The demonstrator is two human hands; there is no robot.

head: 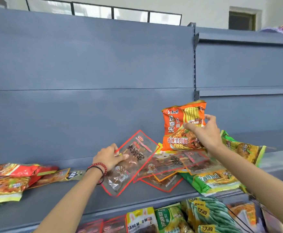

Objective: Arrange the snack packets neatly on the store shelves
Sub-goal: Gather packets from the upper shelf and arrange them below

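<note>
Head view: a grey-blue back panel rises behind a grey shelf strewn with snack packets. Red packets lie in a loose heap at the shelf's left end. Green packets lie overlapped at the right, one hanging over the front edge. Lower packets stand in a row on the tier below.

Between the heaps, several clear, red-edged packets lie fanned over each other. The orange packet stands upright near the back panel, its lower edge at the fanned pile, pinched between the thumb and fingers of the right hand. The clear packet nearest the left is tilted, one corner up against the panel, and the left hand grips its left edge with curled fingers. A red bead bracelet circles that wrist.
</note>
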